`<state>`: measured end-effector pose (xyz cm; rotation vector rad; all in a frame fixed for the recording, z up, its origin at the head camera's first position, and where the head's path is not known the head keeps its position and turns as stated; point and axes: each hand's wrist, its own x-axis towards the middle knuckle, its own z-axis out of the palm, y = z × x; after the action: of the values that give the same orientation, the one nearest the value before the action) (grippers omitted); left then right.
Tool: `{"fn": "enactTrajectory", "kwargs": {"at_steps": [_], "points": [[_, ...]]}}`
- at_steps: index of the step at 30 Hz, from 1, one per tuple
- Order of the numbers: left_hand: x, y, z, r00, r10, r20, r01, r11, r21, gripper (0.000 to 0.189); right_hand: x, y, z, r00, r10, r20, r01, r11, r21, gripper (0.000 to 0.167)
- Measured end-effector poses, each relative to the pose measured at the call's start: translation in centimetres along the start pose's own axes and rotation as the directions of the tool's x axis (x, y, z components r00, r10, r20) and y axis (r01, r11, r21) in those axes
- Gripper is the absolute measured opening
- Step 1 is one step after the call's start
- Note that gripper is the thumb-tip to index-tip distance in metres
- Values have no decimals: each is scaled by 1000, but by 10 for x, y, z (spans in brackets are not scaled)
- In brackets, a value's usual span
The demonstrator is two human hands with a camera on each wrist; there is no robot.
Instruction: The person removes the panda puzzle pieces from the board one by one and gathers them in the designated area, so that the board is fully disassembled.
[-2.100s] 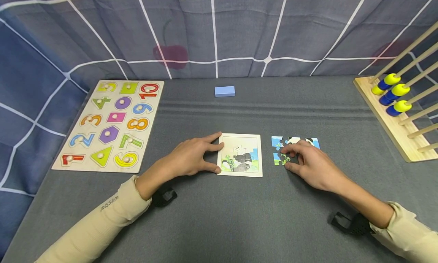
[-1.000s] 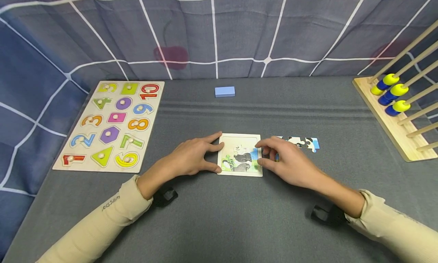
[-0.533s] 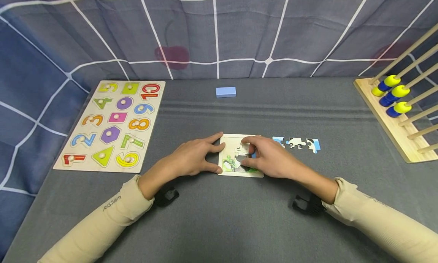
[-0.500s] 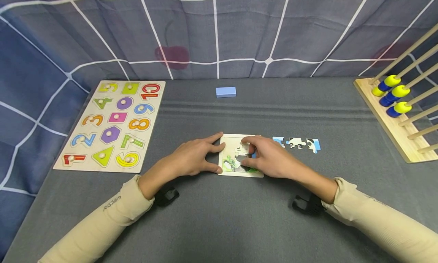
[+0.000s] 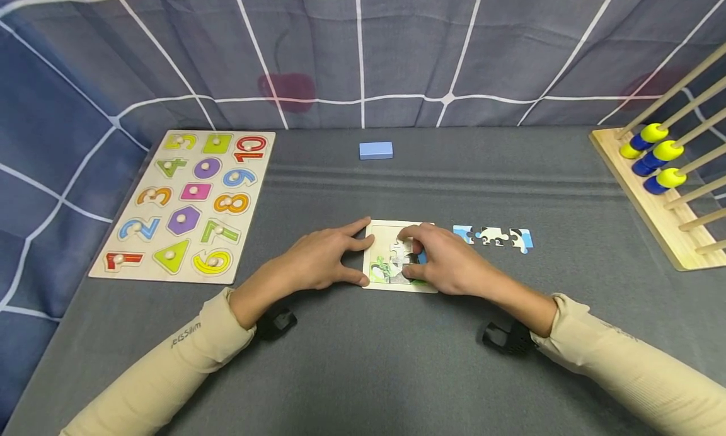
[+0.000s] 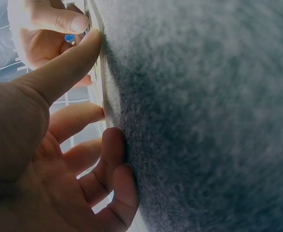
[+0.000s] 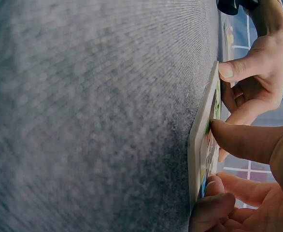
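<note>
A small square puzzle board (image 5: 370,286) with a faint panda print lies flat in the middle. My left hand (image 5: 317,256) touches its left edge, thumb at the near corner and forefinger at the far one; the left wrist view shows the thumb (image 6: 66,67) against the rim. Over the board's right half is my right hand (image 5: 448,258), thumb and forefinger on a puzzle piece in the recess, mostly hidden beneath the fingers. In the right wrist view the right thumb (image 7: 243,140) presses down inside the board. A row of panda puzzle pieces (image 5: 491,236) lies to the right.
A wooden number puzzle (image 5: 190,203) with knobbed shapes lies at the left. A blue block (image 5: 375,150) sits at the back. At the far right stands a wooden bead rack (image 5: 652,190) with upright pegs. A checked cloth (image 5: 397,51) hangs behind the grey table.
My right hand has moved left from the loose pieces onto the board; the lower pieces have gone from beside the row. In the last half second it has barely shifted. My left hand has stayed put.
</note>
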<state>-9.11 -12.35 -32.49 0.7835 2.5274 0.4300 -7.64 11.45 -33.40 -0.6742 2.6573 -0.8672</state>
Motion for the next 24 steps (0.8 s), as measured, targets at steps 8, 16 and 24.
{"fn": "enactTrajectory", "kwargs": {"at_steps": [8,16,24], "points": [[0,0,0,1000,-2,-2,2,1000,-3,75,-3,-1,1,1000,-8,-23,8,1000,12,43],[-1,0,0,1000,0,-4,0,1000,-11,74,-7,-4,3,998,-17,-56,15,1000,-22,47],[0,-1,1,1000,10,-10,-10,1000,-8,73,-9,-3,6,994,-19,-111,19,1000,1,43]]}}
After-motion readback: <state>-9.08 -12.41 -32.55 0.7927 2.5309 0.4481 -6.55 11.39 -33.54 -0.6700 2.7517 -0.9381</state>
